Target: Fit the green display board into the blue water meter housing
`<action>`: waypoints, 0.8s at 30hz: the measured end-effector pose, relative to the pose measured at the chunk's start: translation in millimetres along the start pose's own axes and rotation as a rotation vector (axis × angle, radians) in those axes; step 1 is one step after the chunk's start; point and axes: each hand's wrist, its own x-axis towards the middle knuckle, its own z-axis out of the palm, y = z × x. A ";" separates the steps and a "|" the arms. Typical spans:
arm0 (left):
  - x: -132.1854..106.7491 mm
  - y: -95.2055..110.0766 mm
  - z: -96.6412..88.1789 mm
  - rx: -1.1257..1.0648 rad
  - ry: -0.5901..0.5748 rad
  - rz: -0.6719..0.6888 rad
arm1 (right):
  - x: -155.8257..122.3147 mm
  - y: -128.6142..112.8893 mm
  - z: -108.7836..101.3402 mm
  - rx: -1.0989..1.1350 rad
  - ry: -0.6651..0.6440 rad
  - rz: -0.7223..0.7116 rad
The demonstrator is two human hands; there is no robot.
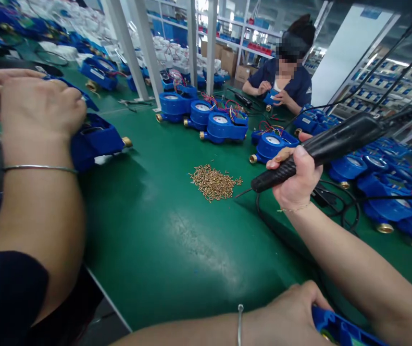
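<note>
My right hand (297,175) is wrapped round a black electric screwdriver (339,139). Its thin bit points down and left, close to the edge of a pile of small brass-coloured screws (215,182) on the green table. Low in the picture my left hand (295,315) grips the edge of a blue water meter (335,327). Only part of that meter shows, cut off by the bottom edge, and some fingers are hidden. Loops of black cable (350,206) lie behind my right wrist.
At left, a co-worker's hand (43,103) rests over another blue meter (95,139). Several blue meters (223,126) with red wires stand along the back. More meters (386,204) fill the right side. A person (281,86) across the table handles a blue part. Metal posts (141,48) rise behind.
</note>
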 end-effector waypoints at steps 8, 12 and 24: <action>-8.0 10.4 -0.6 -0.194 -0.114 0.085 | -4.8 14.9 3.6 0.016 -0.025 0.011; -23.7 17.7 2.8 -0.261 -0.123 0.089 | -8.6 16.5 2.0 -0.024 -0.022 0.008; -62.1 68.6 -73.7 -0.427 0.063 0.068 | 0.8 -37.0 -7.8 0.110 0.114 0.087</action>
